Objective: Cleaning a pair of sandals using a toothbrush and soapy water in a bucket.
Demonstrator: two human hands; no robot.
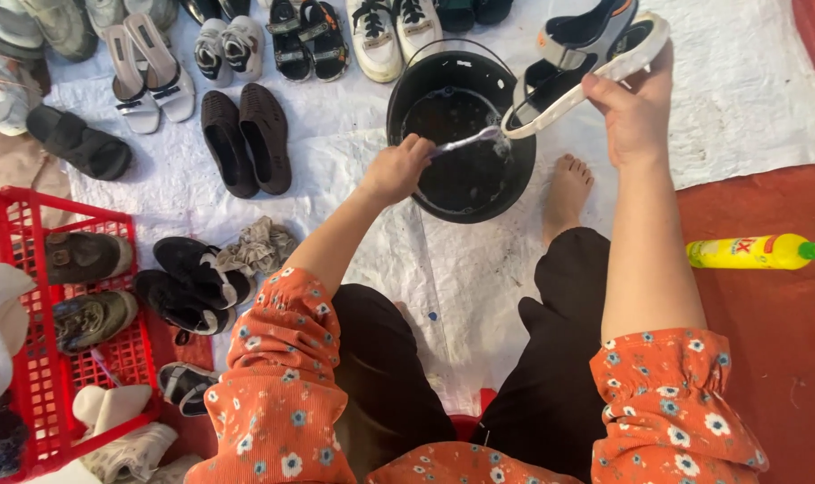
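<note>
Orange blouse (pixel 282 403) seen, scattered with small white and blue flowers; sleeves gathered at elbows, cuffs ruffled. Black trousers (pixel 551 358) worn below. Forearms left bare. One bare foot (pixel 566 193) glimpsed, no shoe worn.

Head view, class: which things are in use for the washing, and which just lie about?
In use: left hand, toothbrush, right hand, sandal, black bucket.
Lying about: yellow bottle, red crate, black clogs.
</note>
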